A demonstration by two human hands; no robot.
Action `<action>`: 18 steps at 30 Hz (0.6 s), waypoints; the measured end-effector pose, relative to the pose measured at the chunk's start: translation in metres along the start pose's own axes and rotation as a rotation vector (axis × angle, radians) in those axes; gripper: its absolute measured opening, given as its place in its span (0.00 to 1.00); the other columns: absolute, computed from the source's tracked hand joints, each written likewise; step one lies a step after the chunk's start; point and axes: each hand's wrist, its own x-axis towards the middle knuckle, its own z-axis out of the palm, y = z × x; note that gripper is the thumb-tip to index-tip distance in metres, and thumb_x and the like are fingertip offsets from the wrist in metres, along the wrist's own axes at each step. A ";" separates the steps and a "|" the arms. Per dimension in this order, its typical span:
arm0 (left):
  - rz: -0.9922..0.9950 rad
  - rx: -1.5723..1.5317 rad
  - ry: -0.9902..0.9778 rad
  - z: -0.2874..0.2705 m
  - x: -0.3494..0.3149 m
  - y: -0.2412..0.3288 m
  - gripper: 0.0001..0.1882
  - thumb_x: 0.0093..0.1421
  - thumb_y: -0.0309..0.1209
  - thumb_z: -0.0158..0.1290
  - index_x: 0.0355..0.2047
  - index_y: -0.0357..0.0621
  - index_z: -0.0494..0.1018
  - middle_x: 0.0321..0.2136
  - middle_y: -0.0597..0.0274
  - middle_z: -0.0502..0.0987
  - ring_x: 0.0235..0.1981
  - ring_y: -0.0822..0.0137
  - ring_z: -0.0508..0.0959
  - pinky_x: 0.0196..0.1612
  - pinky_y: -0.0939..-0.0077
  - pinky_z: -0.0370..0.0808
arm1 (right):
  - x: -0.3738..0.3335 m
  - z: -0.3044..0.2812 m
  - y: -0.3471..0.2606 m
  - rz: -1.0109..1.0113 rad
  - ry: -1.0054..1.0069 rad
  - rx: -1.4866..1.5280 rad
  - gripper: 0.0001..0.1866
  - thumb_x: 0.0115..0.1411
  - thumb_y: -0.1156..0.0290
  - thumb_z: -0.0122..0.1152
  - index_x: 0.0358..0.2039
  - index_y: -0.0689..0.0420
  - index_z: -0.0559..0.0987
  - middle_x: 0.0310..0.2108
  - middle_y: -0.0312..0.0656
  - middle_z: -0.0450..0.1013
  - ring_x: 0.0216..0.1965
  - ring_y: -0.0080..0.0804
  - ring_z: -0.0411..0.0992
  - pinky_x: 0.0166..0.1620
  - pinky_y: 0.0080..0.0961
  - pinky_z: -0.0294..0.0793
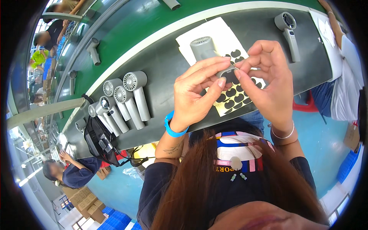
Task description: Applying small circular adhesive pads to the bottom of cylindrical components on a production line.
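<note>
Our hands are close together above the sticker sheet [220,110] on the tabletop [163,73]. Our left hand [193,91] clamps a grey part [229,76] between thumb and fingers; our right hand's [270,78] thumb and fingertips meet at its edge, though we cannot tell whether they grip it.
</note>
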 end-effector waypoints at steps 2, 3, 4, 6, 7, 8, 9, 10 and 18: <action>0.007 0.011 0.006 -0.002 -0.001 -0.001 0.15 0.57 0.14 0.49 0.45 0.31 0.73 0.48 0.50 0.71 0.37 0.69 0.78 0.40 0.76 0.81 | 0.001 0.001 -0.002 -0.076 0.010 -0.149 0.19 0.51 0.83 0.62 0.42 0.60 0.66 0.30 0.37 0.72 0.35 0.21 0.73 0.37 0.16 0.73; 0.010 0.010 0.005 -0.003 -0.001 0.000 0.15 0.57 0.14 0.49 0.45 0.31 0.73 0.48 0.50 0.71 0.37 0.69 0.78 0.40 0.76 0.81 | 0.003 -0.001 -0.002 -0.078 0.011 -0.152 0.19 0.51 0.83 0.62 0.42 0.60 0.66 0.30 0.37 0.72 0.35 0.21 0.73 0.37 0.16 0.73; 0.007 0.010 0.009 -0.006 0.000 0.002 0.15 0.57 0.15 0.48 0.45 0.30 0.72 0.48 0.49 0.71 0.37 0.68 0.79 0.40 0.76 0.81 | 0.008 -0.005 0.001 -0.132 0.080 -0.279 0.19 0.50 0.83 0.63 0.41 0.60 0.67 0.30 0.37 0.71 0.34 0.21 0.73 0.36 0.16 0.72; 0.010 0.018 0.020 -0.008 0.001 0.004 0.14 0.58 0.16 0.48 0.46 0.30 0.71 0.48 0.48 0.71 0.36 0.67 0.79 0.39 0.76 0.81 | 0.018 -0.010 0.013 -0.201 0.156 -0.330 0.16 0.51 0.80 0.64 0.39 0.60 0.70 0.31 0.38 0.72 0.34 0.22 0.72 0.34 0.18 0.70; -0.010 -0.055 0.050 -0.008 0.001 0.005 0.14 0.59 0.17 0.47 0.46 0.30 0.70 0.48 0.47 0.71 0.36 0.65 0.80 0.39 0.75 0.80 | 0.024 -0.008 0.022 -0.208 0.150 -0.325 0.16 0.51 0.80 0.64 0.39 0.60 0.70 0.31 0.38 0.72 0.34 0.22 0.72 0.34 0.18 0.70; -0.028 -0.128 0.079 -0.009 0.001 0.005 0.14 0.60 0.18 0.46 0.47 0.30 0.68 0.49 0.45 0.71 0.35 0.63 0.80 0.38 0.75 0.80 | 0.029 -0.006 0.032 -0.153 0.072 -0.278 0.15 0.52 0.79 0.63 0.40 0.60 0.71 0.32 0.39 0.72 0.34 0.24 0.72 0.35 0.19 0.71; -0.018 -0.124 0.084 -0.011 0.002 0.006 0.14 0.60 0.18 0.46 0.47 0.30 0.68 0.49 0.45 0.71 0.35 0.63 0.80 0.38 0.75 0.80 | 0.032 -0.003 0.042 -0.101 -0.003 -0.234 0.14 0.53 0.78 0.62 0.40 0.60 0.71 0.33 0.41 0.73 0.35 0.27 0.73 0.36 0.20 0.71; 0.007 -0.114 0.096 -0.016 0.004 0.005 0.13 0.61 0.18 0.46 0.47 0.31 0.67 0.48 0.44 0.71 0.35 0.62 0.80 0.38 0.74 0.80 | 0.030 0.000 0.062 -0.176 -0.051 -0.349 0.14 0.54 0.77 0.62 0.41 0.60 0.71 0.34 0.43 0.73 0.35 0.32 0.73 0.37 0.23 0.72; 0.119 0.101 0.229 -0.036 0.090 -0.014 0.12 0.50 0.20 0.61 0.35 0.33 0.72 0.38 0.54 0.77 0.28 0.75 0.77 0.28 0.85 0.75 | 0.015 0.011 0.103 -0.293 -0.317 -0.853 0.27 0.57 0.65 0.59 0.56 0.56 0.66 0.60 0.44 0.58 0.61 0.43 0.56 0.61 0.41 0.53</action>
